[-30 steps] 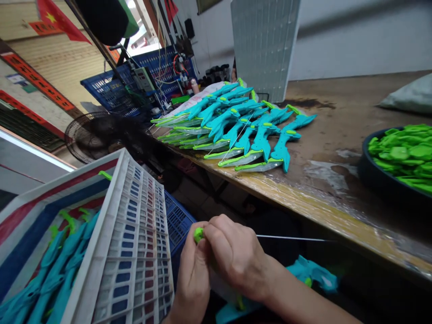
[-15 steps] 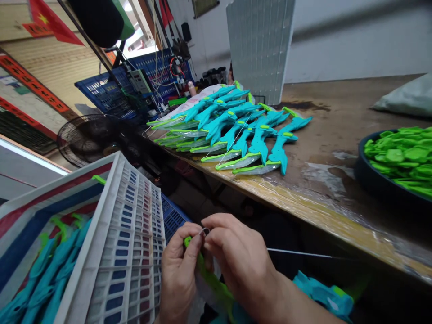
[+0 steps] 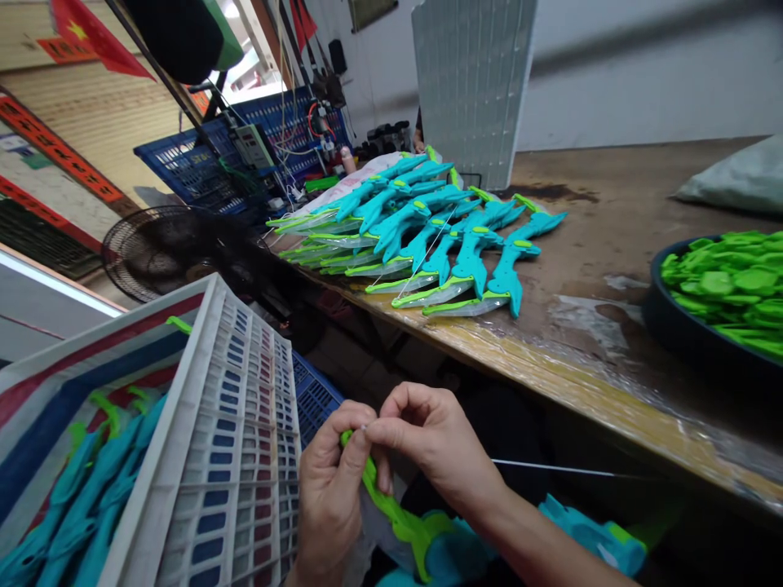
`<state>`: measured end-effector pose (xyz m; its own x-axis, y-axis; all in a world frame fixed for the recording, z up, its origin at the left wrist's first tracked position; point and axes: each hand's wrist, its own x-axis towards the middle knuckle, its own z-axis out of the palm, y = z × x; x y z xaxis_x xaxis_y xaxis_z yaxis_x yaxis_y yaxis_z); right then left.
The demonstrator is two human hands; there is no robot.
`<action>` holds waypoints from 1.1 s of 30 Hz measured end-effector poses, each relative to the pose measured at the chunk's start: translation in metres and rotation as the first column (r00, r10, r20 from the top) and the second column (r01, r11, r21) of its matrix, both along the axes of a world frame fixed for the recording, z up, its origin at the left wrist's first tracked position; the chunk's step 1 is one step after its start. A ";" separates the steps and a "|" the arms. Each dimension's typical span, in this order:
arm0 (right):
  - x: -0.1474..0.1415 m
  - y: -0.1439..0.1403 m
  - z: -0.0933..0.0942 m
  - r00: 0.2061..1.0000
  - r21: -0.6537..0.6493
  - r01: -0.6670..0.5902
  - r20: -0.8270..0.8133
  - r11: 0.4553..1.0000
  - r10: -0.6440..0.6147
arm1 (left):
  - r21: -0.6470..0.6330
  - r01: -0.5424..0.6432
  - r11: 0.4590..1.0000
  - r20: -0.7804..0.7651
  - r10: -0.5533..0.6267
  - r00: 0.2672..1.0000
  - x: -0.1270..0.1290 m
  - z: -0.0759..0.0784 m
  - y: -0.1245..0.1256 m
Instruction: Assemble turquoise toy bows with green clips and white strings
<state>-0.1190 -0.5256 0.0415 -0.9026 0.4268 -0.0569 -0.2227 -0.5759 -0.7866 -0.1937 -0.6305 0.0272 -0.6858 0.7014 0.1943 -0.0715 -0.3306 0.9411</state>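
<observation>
My left hand [image 3: 330, 497] grips the green tip of a teal and green toy bow [image 3: 400, 526] held low in front of me, below the table edge. My right hand [image 3: 431, 448] pinches a thin white string [image 3: 550, 470] right at that tip, thumb and forefinger closed; the string runs off to the right. The lower part of the bow lies across my lap and is partly hidden by my arms.
A row of several finished teal bows [image 3: 428, 236] lies on the wooden table [image 3: 612, 244]. A dark bowl [image 3: 679, 326] holds green parts at right. A white crate [image 3: 232, 440] with more bows stands at left, a floor fan [image 3: 159, 253] behind it.
The hands have shifted slightly down and right. The right fingers lifted from covering the tip to pinching the string at it; more of the green limb now shows.
</observation>
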 end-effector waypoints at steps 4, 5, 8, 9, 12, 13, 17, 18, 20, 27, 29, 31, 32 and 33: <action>0.006 -0.002 -0.004 0.999 0.186 0.051 -0.012 0.981 -0.050 | -0.048 -0.040 0.998 0.059 0.043 0.997 -0.002 0.000 0.003; 0.008 -0.001 -0.004 0.995 0.328 0.097 -0.032 0.940 -0.092 | -0.064 -0.034 0.997 0.088 0.040 0.995 -0.003 0.000 0.003; 0.014 0.005 0.003 0.961 0.766 0.276 -0.210 0.581 -0.179 | -0.073 0.019 0.997 0.165 -0.007 0.986 -0.007 -0.001 0.003; 0.015 0.007 0.005 0.947 0.839 0.319 -0.272 0.440 -0.168 | -0.071 0.039 0.997 0.180 -0.026 0.983 -0.008 -0.001 0.003; 0.015 0.011 0.008 0.929 0.912 0.365 -0.343 0.189 -0.140 | -0.079 0.077 0.994 0.207 -0.059 0.976 -0.010 -0.001 0.003; 0.015 0.011 0.007 0.925 0.918 0.370 -0.350 0.141 -0.149 | -0.090 0.079 0.993 0.208 -0.059 0.976 -0.010 -0.001 0.003; 0.018 0.006 0.005 0.934 0.930 0.326 -0.289 0.171 -0.211 | -0.142 0.016 0.990 0.139 0.004 0.990 -0.008 -0.003 0.001; 0.019 0.004 0.005 0.947 0.917 0.288 -0.231 0.275 -0.223 | -0.155 0.012 0.988 0.117 0.006 0.993 -0.008 -0.004 0.000; 0.020 0.002 0.005 0.976 0.814 0.189 -0.092 0.550 -0.200 | -0.174 0.034 0.984 0.088 -0.019 0.996 -0.009 -0.007 -0.002; 0.014 0.002 -0.005 0.934 0.776 0.335 -0.198 0.535 -0.297 | -0.141 0.164 0.976 0.178 -0.138 0.974 -0.016 -0.010 0.001; 0.014 0.002 -0.009 0.877 0.856 0.439 -0.343 0.271 -0.338 | -0.138 0.169 0.976 0.220 -0.136 0.966 -0.015 -0.007 0.002; 0.016 0.001 -0.011 0.839 0.868 0.490 -0.443 0.083 -0.315 | -0.133 0.180 0.975 0.246 -0.144 0.959 -0.014 -0.003 0.004; 0.017 0.001 -0.011 0.831 0.869 0.495 -0.471 0.009 -0.296 | -0.127 0.182 0.975 0.255 -0.145 0.956 -0.013 -0.001 0.005; 0.018 0.000 -0.011 0.831 0.870 0.490 -0.484 -0.052 -0.276 | -0.123 0.179 0.976 0.265 -0.141 0.954 -0.012 0.001 0.006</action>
<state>-0.1012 -0.5258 0.0301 -0.5256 0.2819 0.8027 -0.2579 0.8463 -0.4661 -0.2055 -0.6247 0.0278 -0.5755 0.8136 -0.0824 -0.3542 -0.1571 0.9219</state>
